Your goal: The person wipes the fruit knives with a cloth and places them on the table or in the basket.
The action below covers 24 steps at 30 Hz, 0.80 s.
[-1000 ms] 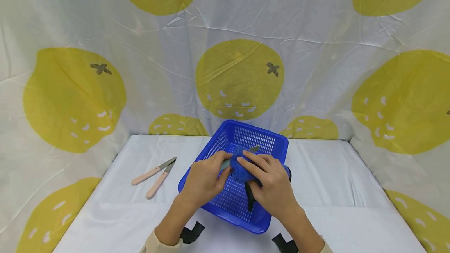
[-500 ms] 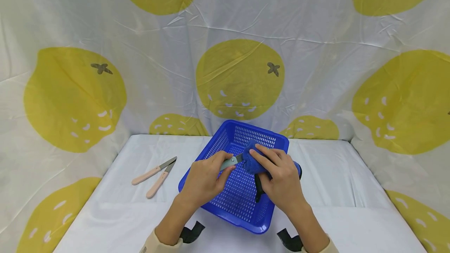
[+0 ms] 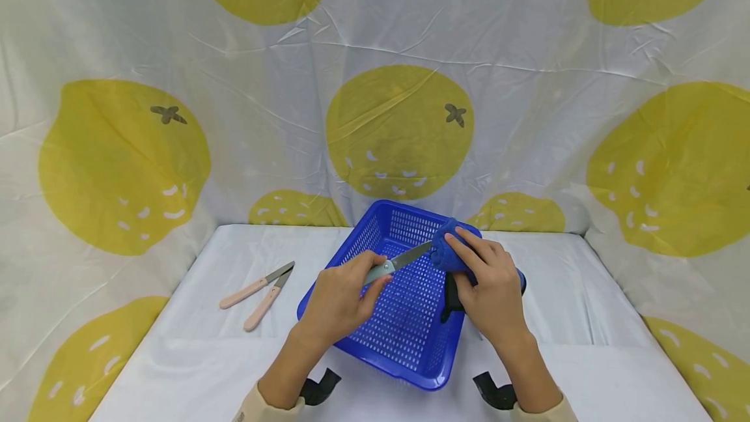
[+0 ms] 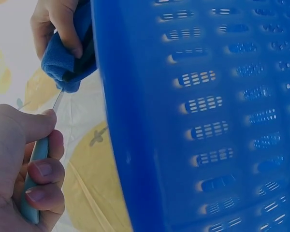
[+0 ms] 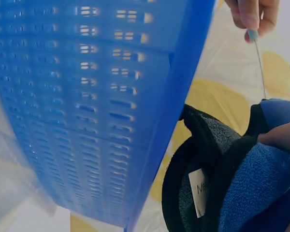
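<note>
Above the basket, my left hand (image 3: 342, 292) grips the pale green handle (image 4: 35, 179) of a knife, its steel blade (image 3: 412, 254) pointing up and to the right. My right hand (image 3: 489, 282) pinches a folded blue cloth (image 3: 450, 246) with a dark edging and a small white label (image 5: 198, 192). The cloth's folded end sits right at the blade's tip, and most of the blade shows bare. Beneath both hands stands the blue perforated basket (image 3: 375, 365), set at an angle on the white-covered table.
Two knives with pale pink handles, a left one (image 3: 249, 292) and a nearer one (image 3: 262, 308), lie left of the basket with blade tips together. A white curtain (image 3: 263, 103) printed with yellow fruit rises behind and at the sides of the table (image 3: 562, 292).
My right hand has drawn the cloth rightward along the blade toward its tip, uncovering the blade. The left hand with the knife has stayed nearly still.
</note>
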Each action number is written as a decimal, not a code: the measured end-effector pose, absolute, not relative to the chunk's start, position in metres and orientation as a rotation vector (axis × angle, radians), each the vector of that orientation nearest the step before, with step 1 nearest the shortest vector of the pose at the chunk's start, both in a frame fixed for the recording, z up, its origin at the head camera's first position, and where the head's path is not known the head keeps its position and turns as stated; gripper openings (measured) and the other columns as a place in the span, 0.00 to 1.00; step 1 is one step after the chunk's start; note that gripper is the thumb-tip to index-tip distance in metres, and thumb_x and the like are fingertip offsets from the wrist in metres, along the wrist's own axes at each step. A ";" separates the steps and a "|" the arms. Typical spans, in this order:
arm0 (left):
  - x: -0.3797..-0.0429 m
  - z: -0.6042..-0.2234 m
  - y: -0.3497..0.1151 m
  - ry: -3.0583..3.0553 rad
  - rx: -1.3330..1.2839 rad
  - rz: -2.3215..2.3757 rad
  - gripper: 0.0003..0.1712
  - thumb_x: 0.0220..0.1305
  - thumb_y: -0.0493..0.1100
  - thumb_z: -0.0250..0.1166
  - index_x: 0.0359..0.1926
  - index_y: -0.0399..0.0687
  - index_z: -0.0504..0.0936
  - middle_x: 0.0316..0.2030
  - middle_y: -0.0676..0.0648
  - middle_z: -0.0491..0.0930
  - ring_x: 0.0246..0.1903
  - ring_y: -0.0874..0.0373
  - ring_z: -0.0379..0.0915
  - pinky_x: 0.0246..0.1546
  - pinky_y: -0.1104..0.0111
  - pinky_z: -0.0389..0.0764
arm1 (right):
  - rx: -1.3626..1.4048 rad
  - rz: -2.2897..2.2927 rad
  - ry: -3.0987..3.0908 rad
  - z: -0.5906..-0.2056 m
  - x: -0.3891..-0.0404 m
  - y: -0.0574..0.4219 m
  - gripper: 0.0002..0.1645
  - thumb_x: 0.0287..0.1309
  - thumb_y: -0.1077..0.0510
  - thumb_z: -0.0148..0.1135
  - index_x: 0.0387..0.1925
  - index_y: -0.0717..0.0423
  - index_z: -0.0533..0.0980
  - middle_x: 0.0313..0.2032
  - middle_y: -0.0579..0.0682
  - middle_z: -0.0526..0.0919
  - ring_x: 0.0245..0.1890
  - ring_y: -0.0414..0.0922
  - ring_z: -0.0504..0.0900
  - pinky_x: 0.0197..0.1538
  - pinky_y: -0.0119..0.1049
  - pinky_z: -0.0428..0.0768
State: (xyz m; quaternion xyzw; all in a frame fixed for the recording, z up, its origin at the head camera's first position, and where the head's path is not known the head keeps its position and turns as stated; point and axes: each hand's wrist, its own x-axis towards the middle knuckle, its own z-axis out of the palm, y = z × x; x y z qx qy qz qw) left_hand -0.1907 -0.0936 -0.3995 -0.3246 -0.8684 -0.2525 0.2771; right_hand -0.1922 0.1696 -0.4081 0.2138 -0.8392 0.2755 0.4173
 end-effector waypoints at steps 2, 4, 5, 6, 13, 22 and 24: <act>-0.191 -0.400 -0.094 -2.331 -0.866 -0.684 0.14 0.70 0.44 0.69 0.51 0.44 0.81 0.39 0.51 0.86 0.28 0.64 0.82 0.31 0.73 0.85 | 0.534 0.702 -2.095 -0.408 -0.192 0.170 0.32 0.53 0.70 0.70 0.60 0.48 0.83 0.61 0.52 0.84 0.53 0.58 0.81 0.58 0.57 0.78; -0.191 -0.400 -0.094 -2.331 -0.861 -0.683 0.14 0.70 0.45 0.69 0.51 0.45 0.81 0.39 0.51 0.86 0.29 0.64 0.82 0.31 0.73 0.85 | 0.548 0.712 -2.086 -0.407 -0.191 0.168 0.32 0.53 0.70 0.70 0.60 0.47 0.83 0.61 0.52 0.84 0.54 0.57 0.81 0.59 0.57 0.78; -0.192 -0.400 -0.094 -2.332 -0.860 -0.682 0.14 0.70 0.45 0.69 0.51 0.45 0.81 0.39 0.51 0.86 0.29 0.64 0.83 0.32 0.73 0.85 | 0.562 0.715 -2.080 -0.406 -0.190 0.167 0.33 0.52 0.70 0.70 0.60 0.47 0.83 0.61 0.52 0.84 0.54 0.57 0.81 0.59 0.57 0.78; -0.192 -0.400 -0.094 -2.333 -0.860 -0.683 0.14 0.70 0.45 0.69 0.51 0.45 0.81 0.39 0.51 0.86 0.29 0.64 0.83 0.32 0.73 0.85 | 0.581 0.714 -2.075 -0.405 -0.188 0.165 0.33 0.52 0.70 0.70 0.61 0.47 0.83 0.61 0.52 0.84 0.54 0.56 0.81 0.59 0.57 0.79; -0.193 -0.400 -0.094 -2.334 -0.873 -0.658 0.14 0.70 0.44 0.69 0.51 0.45 0.80 0.42 0.50 0.87 0.33 0.62 0.86 0.35 0.71 0.86 | 0.762 0.694 -2.060 -0.402 -0.178 0.145 0.36 0.50 0.70 0.69 0.62 0.46 0.82 0.62 0.50 0.83 0.54 0.54 0.81 0.54 0.53 0.81; -0.191 -0.399 -0.094 -2.316 -0.884 -0.611 0.15 0.65 0.38 0.72 0.51 0.44 0.81 0.41 0.49 0.88 0.31 0.61 0.86 0.32 0.70 0.87 | 0.887 0.652 -2.106 -0.406 -0.171 0.129 0.35 0.52 0.68 0.69 0.63 0.44 0.81 0.63 0.47 0.83 0.53 0.54 0.82 0.54 0.53 0.83; -0.191 -0.400 -0.094 -2.315 -0.890 -0.595 0.16 0.63 0.37 0.73 0.51 0.45 0.81 0.40 0.49 0.88 0.30 0.61 0.86 0.32 0.70 0.86 | 0.891 0.642 -2.120 -0.407 -0.171 0.127 0.34 0.53 0.67 0.69 0.63 0.44 0.81 0.63 0.47 0.83 0.53 0.54 0.82 0.54 0.53 0.83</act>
